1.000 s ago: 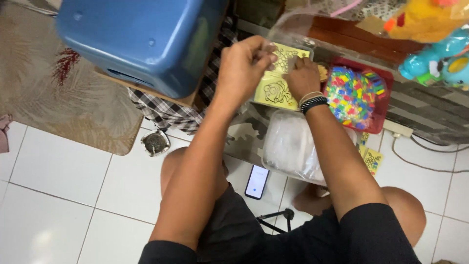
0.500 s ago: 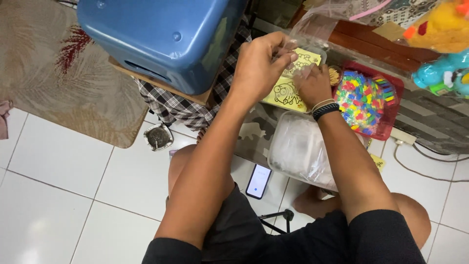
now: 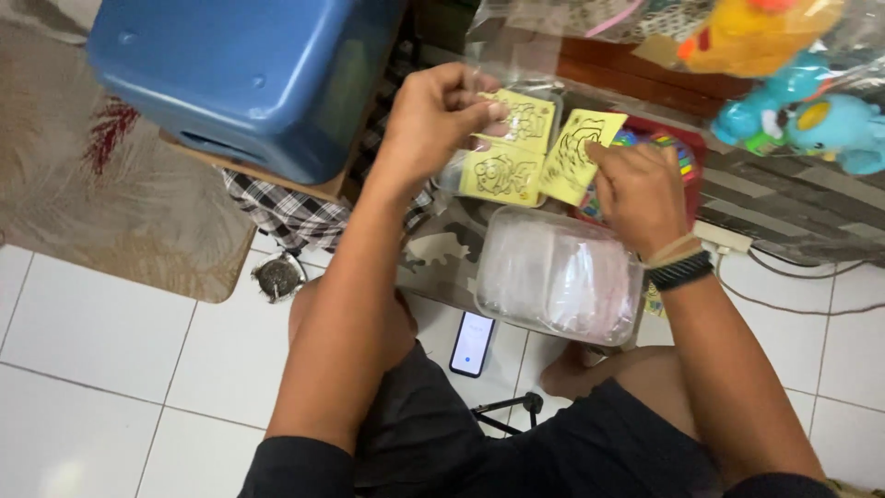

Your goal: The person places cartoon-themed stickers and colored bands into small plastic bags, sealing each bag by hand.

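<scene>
Left hand (image 3: 433, 115), at upper centre of the frame, pinches a yellow picture sheet (image 3: 505, 152) between thumb and curled fingers. Right hand (image 3: 641, 194), just to its right, grips a second yellow card (image 3: 573, 155) by its lower edge. Half a second ago both hands sat together over one yellow sheet; now the card is pulled apart and tilted away. Below them, a clear plastic bag (image 3: 558, 272) holds whitish packets. Behind the right hand, a red tray (image 3: 687, 148) holds coloured pieces. A blue plastic bin (image 3: 240, 74) fills the upper left.
</scene>
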